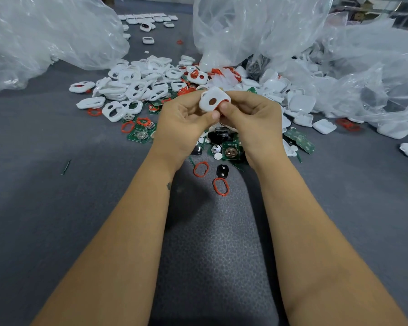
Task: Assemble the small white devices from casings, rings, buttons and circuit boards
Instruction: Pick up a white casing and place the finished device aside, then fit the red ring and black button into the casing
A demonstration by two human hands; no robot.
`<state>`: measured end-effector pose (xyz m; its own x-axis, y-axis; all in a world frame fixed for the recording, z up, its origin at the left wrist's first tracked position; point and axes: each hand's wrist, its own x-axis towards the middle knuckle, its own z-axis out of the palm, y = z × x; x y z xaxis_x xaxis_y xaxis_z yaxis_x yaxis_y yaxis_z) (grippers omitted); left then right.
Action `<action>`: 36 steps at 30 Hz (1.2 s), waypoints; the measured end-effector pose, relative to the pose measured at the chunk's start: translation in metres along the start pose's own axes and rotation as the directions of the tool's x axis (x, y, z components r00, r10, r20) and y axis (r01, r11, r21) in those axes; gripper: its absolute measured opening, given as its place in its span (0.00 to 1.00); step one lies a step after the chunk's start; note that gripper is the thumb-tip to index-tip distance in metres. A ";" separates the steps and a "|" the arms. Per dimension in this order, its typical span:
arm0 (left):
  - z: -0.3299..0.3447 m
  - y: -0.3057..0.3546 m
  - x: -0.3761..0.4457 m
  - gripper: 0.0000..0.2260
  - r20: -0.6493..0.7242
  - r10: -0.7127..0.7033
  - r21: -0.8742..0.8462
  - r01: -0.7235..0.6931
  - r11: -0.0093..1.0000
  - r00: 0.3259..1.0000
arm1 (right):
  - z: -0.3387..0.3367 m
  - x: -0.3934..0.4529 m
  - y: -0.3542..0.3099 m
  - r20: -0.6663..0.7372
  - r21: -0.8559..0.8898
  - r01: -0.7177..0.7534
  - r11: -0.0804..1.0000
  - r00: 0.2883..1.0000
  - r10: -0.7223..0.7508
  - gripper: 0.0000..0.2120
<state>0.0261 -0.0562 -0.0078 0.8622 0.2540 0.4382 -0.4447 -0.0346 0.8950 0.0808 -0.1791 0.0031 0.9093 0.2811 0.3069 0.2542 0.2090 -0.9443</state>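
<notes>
No text, label, brand, number or sign can be read. Faint white markings are seen on the green circuit boards [231, 150] in the middle of the frame, but they are too small and blurred to be made out. A small dark mark is seen on the inner side of the left forearm [169, 185], below the centre of the frame; its form cannot be told. No print is seen on the white casings [127, 88].

Left hand [184, 118], right hand [250, 116]: fingers pinching.
</notes>
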 end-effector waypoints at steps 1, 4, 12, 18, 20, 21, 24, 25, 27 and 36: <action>0.001 0.000 0.000 0.17 0.000 0.018 0.018 -0.018 1.000 1.000 | 0.000 0.000 0.000 0.003 0.009 -0.002 1.000 1.000 0.002 0.10; 0.002 0.001 0.001 0.18 -0.029 0.060 0.042 -0.059 0.997 0.998 | 0.002 0.000 0.000 0.025 0.051 -0.005 0.999 1.000 0.004 0.08; 0.000 0.002 0.000 0.13 -0.123 0.070 0.051 -0.065 0.997 0.990 | 0.003 0.000 0.000 0.119 0.065 -0.078 0.995 0.990 0.070 0.09; -0.001 0.003 0.002 0.09 -0.182 -0.009 0.058 0.020 0.998 0.983 | -0.001 0.002 -0.001 0.044 -0.073 -0.061 0.995 0.997 0.064 0.08; -0.003 0.003 0.003 0.08 -0.228 -0.052 0.048 0.064 0.997 0.972 | -0.003 0.003 -0.003 0.022 -0.166 -0.044 0.985 0.999 0.048 0.07; -0.005 0.003 0.004 0.07 -0.259 -0.064 0.032 0.074 0.997 0.964 | -0.005 0.004 -0.004 0.013 -0.256 -0.025 0.966 0.999 0.029 0.07; -0.010 0.004 0.007 0.07 -0.364 -0.088 -0.046 0.077 0.996 0.927 | -0.007 0.004 -0.007 0.101 -0.570 0.085 0.817 0.994 -0.033 0.07; -0.011 0.003 0.008 0.07 -0.384 -0.107 -0.086 0.080 0.993 0.917 | -0.007 0.003 -0.008 0.161 -0.659 0.118 0.743 0.987 -0.014 0.05; -0.011 0.002 0.009 0.07 -0.400 -0.142 -0.149 0.089 0.985 0.905 | -0.005 0.001 -0.007 0.269 -0.810 0.194 0.554 0.961 0.058 0.06; -0.007 0.001 0.009 0.08 -0.352 -0.171 -0.189 0.109 0.976 0.920 | -0.002 0.001 -0.002 0.251 -0.772 0.206 0.602 0.968 -0.009 0.08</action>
<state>0.0315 -0.0476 -0.0039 0.7844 0.5795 0.2212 -0.3856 0.1763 0.9056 0.0814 -0.1814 0.0054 0.7953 0.5049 0.3356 0.5942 -0.5395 -0.5966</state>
